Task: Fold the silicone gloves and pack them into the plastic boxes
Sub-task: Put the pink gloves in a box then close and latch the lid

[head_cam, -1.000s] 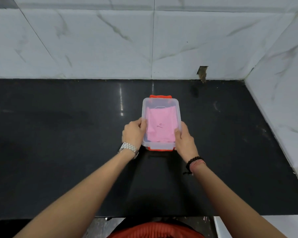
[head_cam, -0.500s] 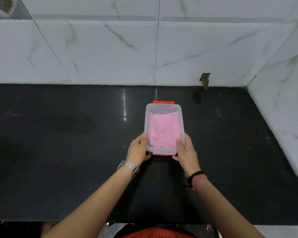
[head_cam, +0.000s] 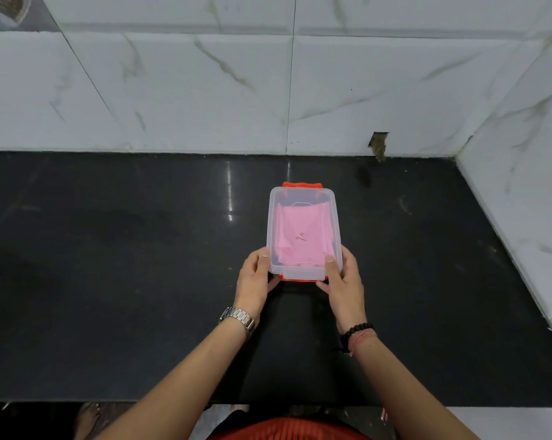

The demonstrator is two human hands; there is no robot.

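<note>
A clear plastic box with a lid on top and orange latches at its far and near ends sits on the black countertop. Folded pink silicone gloves show through the lid. My left hand grips the near left corner, thumb on the lid. My right hand grips the near right corner, thumb on top too. The near orange latch is partly hidden by my fingers.
White marble-tiled walls rise at the back and at the right. A small hole marks the back wall's base. The counter's front edge runs close to my body.
Both hands slid along the box sides back to its near corners. The box sits a little lower in view as the camera tilted up.
</note>
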